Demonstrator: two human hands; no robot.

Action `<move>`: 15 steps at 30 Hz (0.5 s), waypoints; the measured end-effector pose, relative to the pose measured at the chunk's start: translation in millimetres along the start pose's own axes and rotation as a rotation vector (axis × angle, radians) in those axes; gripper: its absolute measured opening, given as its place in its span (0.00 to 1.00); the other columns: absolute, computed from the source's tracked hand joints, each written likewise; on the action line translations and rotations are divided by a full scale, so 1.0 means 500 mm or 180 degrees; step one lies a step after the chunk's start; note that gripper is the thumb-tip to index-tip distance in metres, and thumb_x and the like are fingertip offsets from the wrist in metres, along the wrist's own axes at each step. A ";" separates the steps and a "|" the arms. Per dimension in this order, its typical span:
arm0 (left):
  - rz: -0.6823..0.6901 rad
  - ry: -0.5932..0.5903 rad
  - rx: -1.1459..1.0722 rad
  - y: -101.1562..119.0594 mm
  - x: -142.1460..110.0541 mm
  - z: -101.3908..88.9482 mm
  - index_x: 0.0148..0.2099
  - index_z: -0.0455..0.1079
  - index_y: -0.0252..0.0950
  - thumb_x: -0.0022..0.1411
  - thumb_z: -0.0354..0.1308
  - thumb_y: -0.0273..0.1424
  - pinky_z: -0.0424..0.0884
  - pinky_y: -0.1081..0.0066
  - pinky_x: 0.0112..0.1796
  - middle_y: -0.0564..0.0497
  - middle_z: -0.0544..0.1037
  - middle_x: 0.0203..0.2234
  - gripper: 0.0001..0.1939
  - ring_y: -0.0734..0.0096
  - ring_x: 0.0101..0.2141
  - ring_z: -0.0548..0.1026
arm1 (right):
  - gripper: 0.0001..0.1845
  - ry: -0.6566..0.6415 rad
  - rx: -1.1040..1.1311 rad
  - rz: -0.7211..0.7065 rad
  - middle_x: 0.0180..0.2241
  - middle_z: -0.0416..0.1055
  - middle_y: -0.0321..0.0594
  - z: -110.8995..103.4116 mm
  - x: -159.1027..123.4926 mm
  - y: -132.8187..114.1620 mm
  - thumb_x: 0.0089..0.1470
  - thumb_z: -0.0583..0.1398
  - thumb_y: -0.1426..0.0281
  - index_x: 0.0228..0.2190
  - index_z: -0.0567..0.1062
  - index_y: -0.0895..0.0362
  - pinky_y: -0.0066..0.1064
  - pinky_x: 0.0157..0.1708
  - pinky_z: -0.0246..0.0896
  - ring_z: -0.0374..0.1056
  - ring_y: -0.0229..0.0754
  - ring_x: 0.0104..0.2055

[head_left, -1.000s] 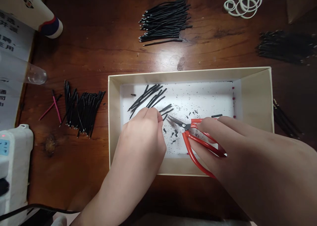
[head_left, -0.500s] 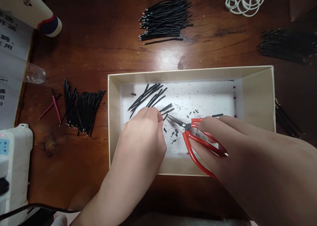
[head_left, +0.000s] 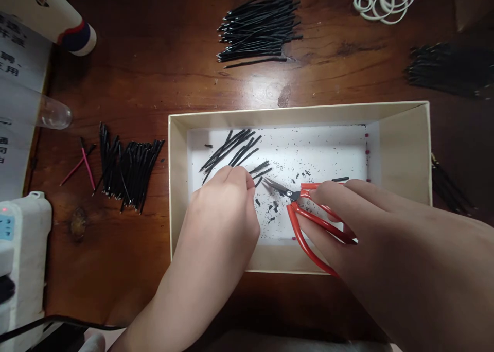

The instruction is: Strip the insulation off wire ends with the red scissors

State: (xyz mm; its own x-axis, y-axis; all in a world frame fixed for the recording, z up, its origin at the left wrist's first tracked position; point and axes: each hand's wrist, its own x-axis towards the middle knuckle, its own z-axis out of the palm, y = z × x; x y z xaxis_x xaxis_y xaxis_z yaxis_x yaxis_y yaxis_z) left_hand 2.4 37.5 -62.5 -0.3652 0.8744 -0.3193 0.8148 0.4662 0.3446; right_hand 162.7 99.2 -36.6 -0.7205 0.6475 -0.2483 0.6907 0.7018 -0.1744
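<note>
Two pink wires (head_left: 79, 166) and a pile of black wires (head_left: 127, 174) lie on the wooden table (head_left: 123, 84), left of one cardboard box (head_left: 177, 187). Inside it, the left hand (head_left: 218, 213) pinches its fingertips (head_left: 239, 174) together just beside a dozen or so loose black wires (head_left: 227, 148); whether they hold one, I cannot tell. The right hand (head_left: 386, 239) closes around one pair of red-handled scissors (head_left: 299, 233), blades pointing toward those wires. Three more black piles (head_left: 258, 28) sit beyond, above and right of the box.
</note>
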 end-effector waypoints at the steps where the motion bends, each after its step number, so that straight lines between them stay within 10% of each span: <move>1: 0.0009 0.0008 0.0002 0.000 0.000 0.000 0.29 0.68 0.37 0.61 0.55 0.22 0.59 0.69 0.27 0.53 0.74 0.23 0.09 0.70 0.23 0.68 | 0.10 0.0091 -0.0105 -0.0122 0.19 0.56 0.32 0.000 -0.001 0.000 0.44 0.50 0.80 0.23 0.56 0.53 0.30 0.17 0.35 0.49 0.35 0.14; 8: -0.0027 0.0019 -0.0217 -0.005 -0.006 0.000 0.29 0.67 0.37 0.60 0.54 0.21 0.60 0.70 0.26 0.54 0.73 0.22 0.09 0.72 0.23 0.68 | 0.03 0.0720 0.0171 0.0179 0.21 0.65 0.35 0.005 0.012 0.008 0.51 0.55 0.71 0.28 0.62 0.53 0.27 0.17 0.47 0.58 0.37 0.18; 15: 0.0059 0.0184 -0.0464 -0.008 -0.005 -0.001 0.36 0.71 0.38 0.58 0.54 0.20 0.65 0.72 0.28 0.55 0.76 0.25 0.08 0.71 0.26 0.74 | 0.10 0.0498 0.0688 0.0157 0.18 0.61 0.32 0.026 0.013 0.023 0.52 0.53 0.72 0.20 0.62 0.53 0.27 0.17 0.47 0.52 0.34 0.15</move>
State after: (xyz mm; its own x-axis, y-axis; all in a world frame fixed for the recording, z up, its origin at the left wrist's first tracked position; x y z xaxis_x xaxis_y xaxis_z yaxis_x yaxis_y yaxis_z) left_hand -0.2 33.4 -62.6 -0.3794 0.8874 -0.2617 0.7493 0.4607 0.4758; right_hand 166.8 107.7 -52.6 -0.6747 0.7292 -0.1143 0.7103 0.5993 -0.3693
